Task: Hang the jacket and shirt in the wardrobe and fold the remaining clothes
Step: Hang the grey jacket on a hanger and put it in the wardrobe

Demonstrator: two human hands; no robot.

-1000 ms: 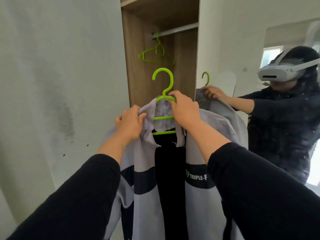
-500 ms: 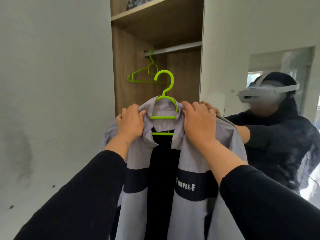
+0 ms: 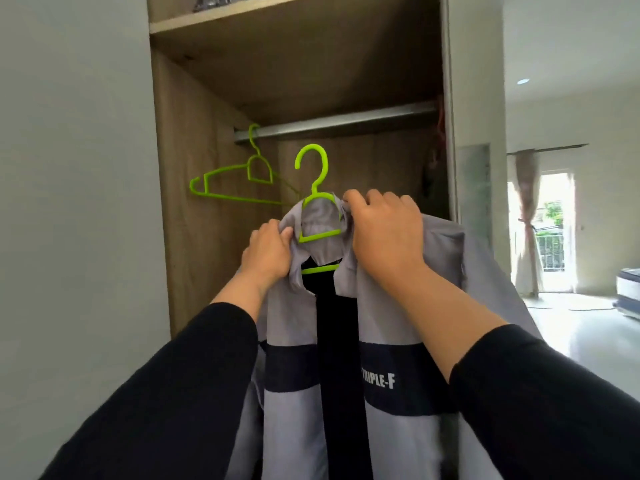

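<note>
A grey jacket (image 3: 391, 327) with a dark band and the print TRIPLE-F hangs on a lime green hanger (image 3: 313, 188) that I hold up in front of the open wardrobe (image 3: 194, 209). My left hand (image 3: 268, 252) grips the left side of the collar. My right hand (image 3: 384, 233) grips the right side of the collar and shoulder. The hanger's hook rises free between my hands, below the metal rail (image 3: 336, 124). The shirt and the other clothes are out of view.
A second green hanger (image 3: 239, 180), bare, hangs at the rail's left end. A wooden shelf (image 3: 242, 15) tops the hanging space. A white wardrobe door (image 3: 69, 202) stands at the left. At the right are a mirror edge (image 3: 474, 188), a bright doorway with a curtain (image 3: 526, 223) and a mattress (image 3: 628, 289).
I have raised the jacket and hanger closer to the rail, and the view has tilted up and right. My right hand slid up to the collar. The mirror reflection of the person has left view.
</note>
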